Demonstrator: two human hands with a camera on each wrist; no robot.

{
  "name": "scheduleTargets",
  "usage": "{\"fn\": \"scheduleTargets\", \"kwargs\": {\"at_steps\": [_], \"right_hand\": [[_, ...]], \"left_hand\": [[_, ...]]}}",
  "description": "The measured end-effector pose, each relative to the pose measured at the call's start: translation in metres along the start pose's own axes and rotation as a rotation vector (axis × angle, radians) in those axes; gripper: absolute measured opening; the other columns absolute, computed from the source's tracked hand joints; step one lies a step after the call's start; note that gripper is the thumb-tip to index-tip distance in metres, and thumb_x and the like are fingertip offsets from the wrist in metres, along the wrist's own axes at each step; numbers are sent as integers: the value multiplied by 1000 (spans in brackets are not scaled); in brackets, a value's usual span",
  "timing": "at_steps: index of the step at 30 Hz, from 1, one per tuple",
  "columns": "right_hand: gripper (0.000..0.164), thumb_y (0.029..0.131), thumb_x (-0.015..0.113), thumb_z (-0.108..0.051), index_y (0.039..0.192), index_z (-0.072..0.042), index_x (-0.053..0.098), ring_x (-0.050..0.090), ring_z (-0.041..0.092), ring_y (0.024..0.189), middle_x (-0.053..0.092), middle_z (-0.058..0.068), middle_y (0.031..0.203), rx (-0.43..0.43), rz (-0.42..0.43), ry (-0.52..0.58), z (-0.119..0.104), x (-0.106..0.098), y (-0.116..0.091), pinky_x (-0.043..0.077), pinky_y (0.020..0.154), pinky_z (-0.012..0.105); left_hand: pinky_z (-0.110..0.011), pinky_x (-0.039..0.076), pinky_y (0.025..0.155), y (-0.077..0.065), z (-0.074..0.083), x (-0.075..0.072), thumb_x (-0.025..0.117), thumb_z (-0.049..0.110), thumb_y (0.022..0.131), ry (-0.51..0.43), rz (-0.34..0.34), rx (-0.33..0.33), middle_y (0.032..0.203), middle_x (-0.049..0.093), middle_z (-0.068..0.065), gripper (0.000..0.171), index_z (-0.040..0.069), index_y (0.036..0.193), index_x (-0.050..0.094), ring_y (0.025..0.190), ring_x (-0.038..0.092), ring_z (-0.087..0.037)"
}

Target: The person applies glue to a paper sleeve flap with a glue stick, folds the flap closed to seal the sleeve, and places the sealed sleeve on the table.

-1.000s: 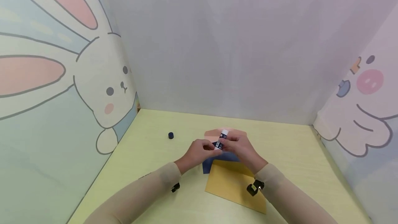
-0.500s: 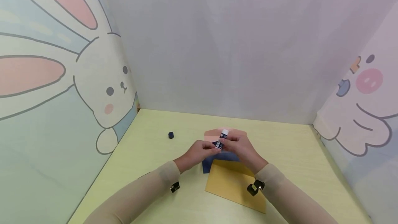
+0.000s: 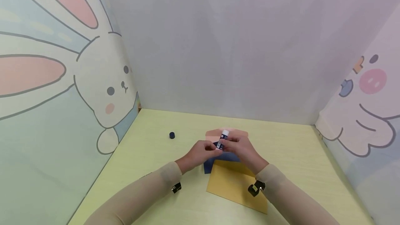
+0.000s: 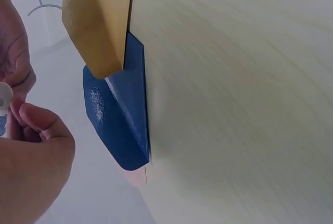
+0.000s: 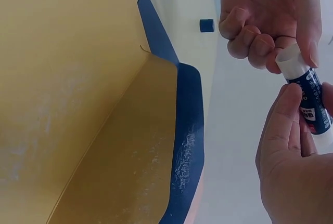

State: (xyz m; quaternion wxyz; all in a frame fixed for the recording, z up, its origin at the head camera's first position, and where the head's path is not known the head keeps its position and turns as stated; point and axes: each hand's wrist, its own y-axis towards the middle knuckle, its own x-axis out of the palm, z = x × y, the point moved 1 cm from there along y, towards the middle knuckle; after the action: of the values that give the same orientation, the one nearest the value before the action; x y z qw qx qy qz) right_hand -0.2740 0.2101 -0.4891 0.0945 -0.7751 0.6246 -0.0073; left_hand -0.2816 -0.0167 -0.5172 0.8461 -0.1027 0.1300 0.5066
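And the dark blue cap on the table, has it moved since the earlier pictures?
No; in the head view, the cap keeps its place against the table's back edge.

A long, plain beige left sleeve point(image 3: 134, 197) pairs with a matching right sleeve point(image 3: 292, 197), both faintly greyer near the end, while a small black device point(image 3: 177, 186) shows beneath the left one and a blocky black gadget point(image 3: 252, 191) with a yellowish mark point(image 3: 255, 188) beneath the right.
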Motion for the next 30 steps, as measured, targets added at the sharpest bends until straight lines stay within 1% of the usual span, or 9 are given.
{"fn": "scheduleTargets", "kwargs": {"at_steps": [3,8,13,20,23,26,30], "right_hand": [[32,116,79,-25,129,4,81,82,16,103,83,4,118,-5,4,-10,1,1,1,69,98,27],[31,115,81,-27,126,2,83,83,17,103,82,6,120,-13,12,-23,1,3,-1,69,97,27],[33,115,81,-29,129,0,84,83,16,102,84,8,123,0,30,-46,-1,5,-3,68,97,26],[35,114,82,-31,132,-1,84,82,16,102,86,11,126,5,41,-79,0,8,-4,68,98,28],[35,114,83,-30,131,0,84,82,16,102,86,10,124,2,43,-83,2,9,-3,68,97,27],[33,112,84,-27,128,2,83,82,15,102,86,11,123,3,48,-61,3,9,-2,68,95,27],[32,112,85,-25,126,4,82,82,14,100,86,11,122,11,62,-35,4,10,-1,69,94,28]], "left_hand": [[-28,55,86,0,0,0,88,37,109,16,13,6,105,75,-2,30,9,106,80,95,63,-16],[-27,54,81,-2,3,2,91,36,106,52,46,3,101,72,-2,32,8,103,76,92,62,-16],[-24,53,75,-2,5,5,92,36,105,81,76,-2,99,71,-1,33,9,100,74,89,62,-15],[-22,51,67,-4,6,9,94,33,103,135,116,39,92,70,0,36,9,93,69,79,62,-12],[-21,53,68,-6,8,11,94,32,104,152,124,45,92,71,0,36,10,92,68,79,63,-12],[-20,55,71,-7,8,12,94,32,104,159,123,40,93,71,0,35,11,94,68,81,64,-12],[-20,55,72,-8,8,11,92,34,106,166,111,28,94,70,-2,34,11,99,69,82,63,-13]]}}
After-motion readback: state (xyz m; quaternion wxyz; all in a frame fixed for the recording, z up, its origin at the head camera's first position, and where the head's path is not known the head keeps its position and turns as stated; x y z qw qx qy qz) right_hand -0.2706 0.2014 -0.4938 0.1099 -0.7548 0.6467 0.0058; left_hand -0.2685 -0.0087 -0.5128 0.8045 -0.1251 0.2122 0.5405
